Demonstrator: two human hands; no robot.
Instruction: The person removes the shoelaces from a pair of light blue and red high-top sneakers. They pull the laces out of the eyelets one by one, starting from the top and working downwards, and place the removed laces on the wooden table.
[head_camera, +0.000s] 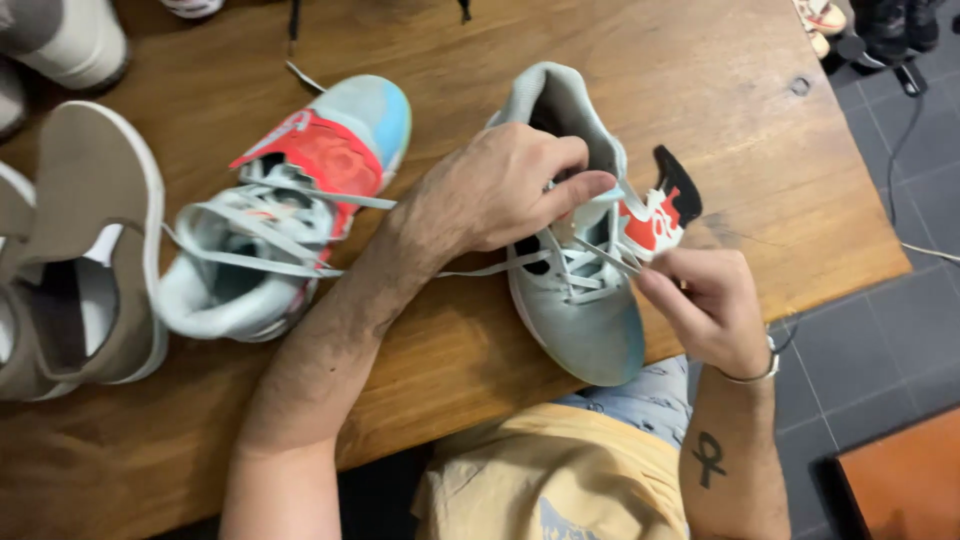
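Observation:
A pale grey-blue sneaker (585, 320) with a red and black side flap lies on the wooden table (700, 110), toe toward me. My left hand (500, 185) rests over its tongue, fingers pinching a white lace near the eyelets. My right hand (705, 305) is at the shoe's right side, pinching the other end of the lace and holding it taut. The matching sneaker (285, 215), with a red strap and light blue toe, lies to the left with loose laces.
Beige slip-on shoes (85, 250) sit at the table's left edge, and other pale shoes (65, 40) at the far left corner. Dark floor tiles (890, 320) lie to the right, with a cable and more shoes (820, 20) at the top right.

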